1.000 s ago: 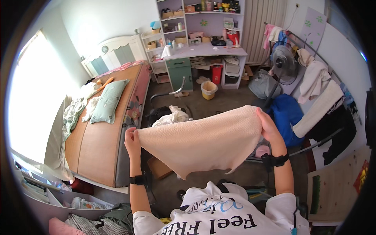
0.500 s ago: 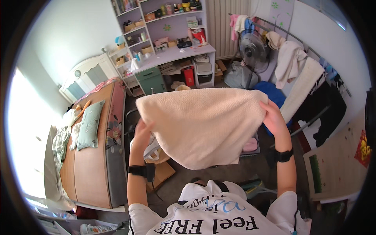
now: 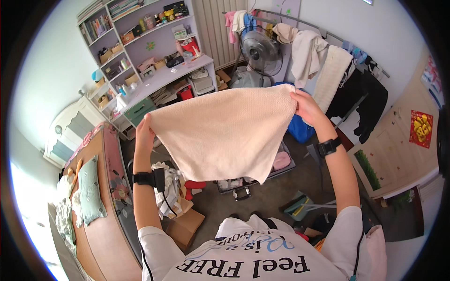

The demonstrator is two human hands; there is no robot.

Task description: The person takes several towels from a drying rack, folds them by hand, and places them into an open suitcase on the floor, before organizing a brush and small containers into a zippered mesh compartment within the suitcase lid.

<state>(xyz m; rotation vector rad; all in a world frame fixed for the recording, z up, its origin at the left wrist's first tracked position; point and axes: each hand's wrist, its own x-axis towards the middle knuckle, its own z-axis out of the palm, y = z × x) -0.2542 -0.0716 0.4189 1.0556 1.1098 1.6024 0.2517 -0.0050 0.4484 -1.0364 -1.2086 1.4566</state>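
Dark grey floor point(image 3: 220, 206) lies under a pale peach, textured fabric cloth point(image 3: 220, 136), spread out in the air with its lower edge hanging loose. The left hand point(image 3: 144, 132) pinches the upper left corner, fingers drawn together; the right hand point(image 3: 306, 107) grips the upper right corner between thumb and bent fingers. Near the cloth's lower right edge shows a pink, rounded pouch point(image 3: 281, 160). Farther off stands a grey, round-caged fan point(image 3: 261, 51); leftward, a green patterned pillow point(image 3: 91, 189) rests on a brown-topped bed point(image 3: 105, 229).
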